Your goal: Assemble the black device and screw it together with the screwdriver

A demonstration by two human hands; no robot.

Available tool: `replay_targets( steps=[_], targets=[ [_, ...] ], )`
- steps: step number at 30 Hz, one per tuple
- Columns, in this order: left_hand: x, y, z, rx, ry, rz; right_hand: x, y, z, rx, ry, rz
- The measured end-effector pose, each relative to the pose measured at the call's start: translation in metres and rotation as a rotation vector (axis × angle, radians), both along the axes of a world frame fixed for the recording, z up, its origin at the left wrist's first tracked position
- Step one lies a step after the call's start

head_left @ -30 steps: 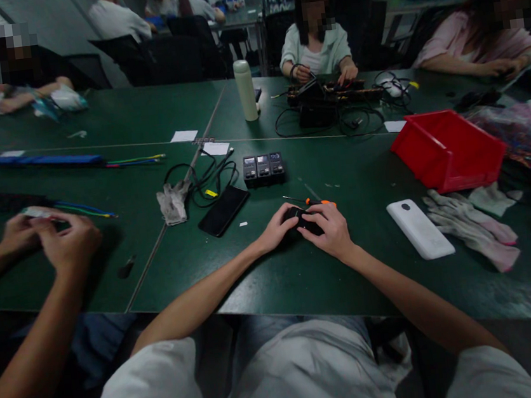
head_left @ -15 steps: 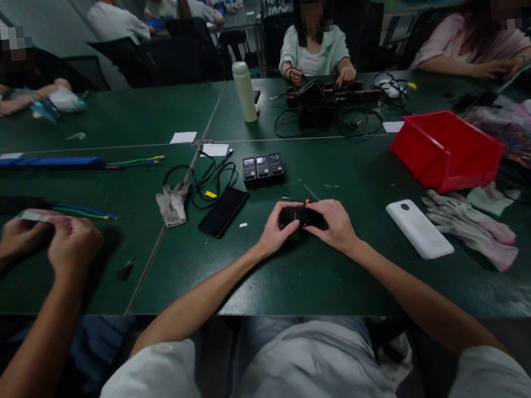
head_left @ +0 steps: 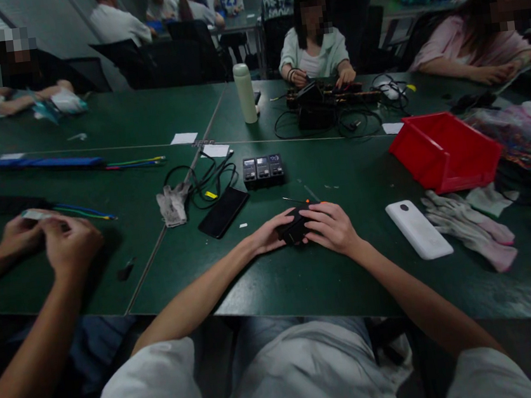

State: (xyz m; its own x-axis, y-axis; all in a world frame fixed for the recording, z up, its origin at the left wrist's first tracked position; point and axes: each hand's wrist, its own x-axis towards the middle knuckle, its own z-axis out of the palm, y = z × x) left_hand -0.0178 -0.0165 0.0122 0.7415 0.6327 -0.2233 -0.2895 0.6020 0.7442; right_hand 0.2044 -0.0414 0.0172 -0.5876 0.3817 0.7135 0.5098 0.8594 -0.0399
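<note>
A small black box-shaped object [head_left: 292, 226] is held between my two hands over the green table [head_left: 265, 279]. My left hand [head_left: 269, 233] grips its left side, and my right hand [head_left: 332, 226] lies with its fingers over its right side. Just behind the hands lies a thin tool with an orange part [head_left: 307, 201], partly hidden by my fingers. Farther back stands a black block of three units [head_left: 263, 170]. To the left rests a black phone [head_left: 223, 212].
Cables [head_left: 210, 176] and a grey glove [head_left: 174, 204] lie left. A bottle [head_left: 244, 93] stands behind. On the right are a white power bank [head_left: 418, 229], gloves [head_left: 472, 226] and a red bin [head_left: 446, 149]. Another person's hands [head_left: 66, 241] work at far left.
The black object has turned and tilted between my hands. My left fingers have shifted beneath its side, and my right fingers now lie across its top.
</note>
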Motion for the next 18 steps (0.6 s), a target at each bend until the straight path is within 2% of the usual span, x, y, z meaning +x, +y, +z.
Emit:
replay_targets(
  steps=[4, 7, 10, 13, 18],
  targets=[
    [0.007, -0.001, 0.005, 0.099, -0.071, 0.146, -0.001, 0.002, -0.002, -0.122, 0.110, -0.132],
    [0.010, -0.001, 0.005, 0.154, -0.070, 0.222, -0.003, 0.002, -0.002, -0.207, 0.225, -0.159],
    [0.011, -0.001, 0.003, 0.181, -0.038, 0.215, -0.006, 0.000, 0.000, -0.304, 0.276, -0.134],
    [0.011, -0.002, 0.001, 0.209, -0.026, 0.177, -0.009, -0.002, 0.002, -0.377, 0.231, -0.091],
    [0.012, -0.005, 0.003, 0.238, -0.010, 0.175, -0.011, -0.002, 0.000, -0.412, 0.152, -0.058]
  ],
)
